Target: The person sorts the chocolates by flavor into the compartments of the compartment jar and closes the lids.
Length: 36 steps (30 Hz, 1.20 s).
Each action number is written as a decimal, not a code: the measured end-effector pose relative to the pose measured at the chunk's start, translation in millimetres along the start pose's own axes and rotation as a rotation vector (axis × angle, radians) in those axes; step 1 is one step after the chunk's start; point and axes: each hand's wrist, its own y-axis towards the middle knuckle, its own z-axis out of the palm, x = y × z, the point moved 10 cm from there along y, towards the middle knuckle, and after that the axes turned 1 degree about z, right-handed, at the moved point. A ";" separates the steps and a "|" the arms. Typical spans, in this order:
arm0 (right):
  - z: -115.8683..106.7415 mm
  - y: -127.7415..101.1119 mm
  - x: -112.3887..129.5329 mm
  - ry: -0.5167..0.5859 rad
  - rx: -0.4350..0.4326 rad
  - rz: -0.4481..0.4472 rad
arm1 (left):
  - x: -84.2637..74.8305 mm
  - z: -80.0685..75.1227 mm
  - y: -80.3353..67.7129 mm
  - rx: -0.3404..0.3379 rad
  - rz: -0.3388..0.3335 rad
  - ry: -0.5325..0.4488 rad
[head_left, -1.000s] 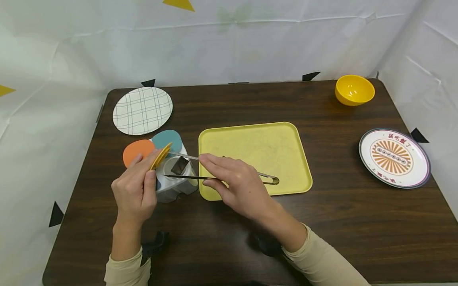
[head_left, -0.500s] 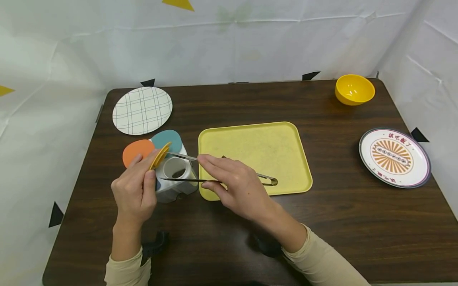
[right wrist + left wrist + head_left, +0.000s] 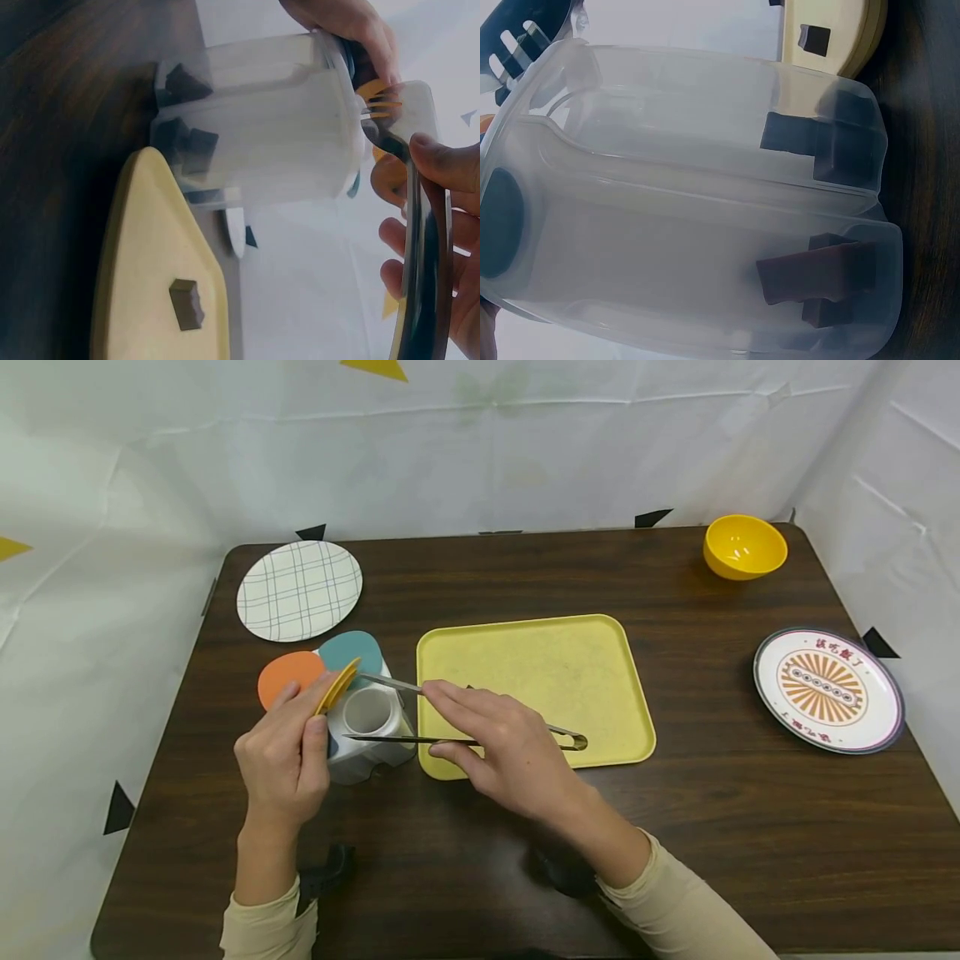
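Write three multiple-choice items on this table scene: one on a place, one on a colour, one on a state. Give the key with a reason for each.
1. Where does the bowl stand?
A. far right corner of the table
B. on the tray
C. beside the checked plate

2. What colour is the tray?
A. blue
B. yellow
C. white

3. What is the right hand doing?
A. resting flat on the table
B. gripping the metal tongs
C. lifting the patterned plate

Key:
1 A, the bowl sits by the table's far right corner.
2 B, the tray is pale yellow.
3 B, its fingers pinch the tongs, whose open tips point over the clear container that the left hand steadies.
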 end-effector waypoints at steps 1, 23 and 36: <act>-1.3 -0.3 -1.2 -0.003 -0.002 0.005 | -0.1 -0.1 0.0 -0.001 0.001 0.001; 1.0 -26.7 -86.2 -0.090 0.084 0.318 | -1.1 -0.1 0.9 -0.003 -0.001 0.006; 30.2 -42.3 -120.1 -0.160 0.215 0.444 | 0.5 0.6 -0.2 0.006 -0.006 0.011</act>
